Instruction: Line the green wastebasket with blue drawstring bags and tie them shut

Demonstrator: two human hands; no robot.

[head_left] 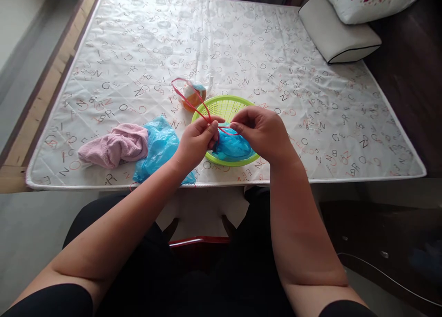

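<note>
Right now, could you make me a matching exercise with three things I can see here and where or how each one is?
1. crumpled pink fluffy cloth
2. round lime-green plastic basket
3. thin red cord

A. held by the left hand and right hand
B. containing a blue plastic bundle
C. left of a crumpled blue plastic bag

Pairs: 1-C; 2-B; 3-A

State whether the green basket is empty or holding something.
Holding something: blue plastic shows inside the rim of the green basket, covering its nearer part; the far mesh is bare.

Letter-printed white mattress (145,54) bearing a pink cloth (115,146), blue plastic bag (159,142), green basket (216,106), orange bundle (191,99), pale pillow (336,30)
</note>
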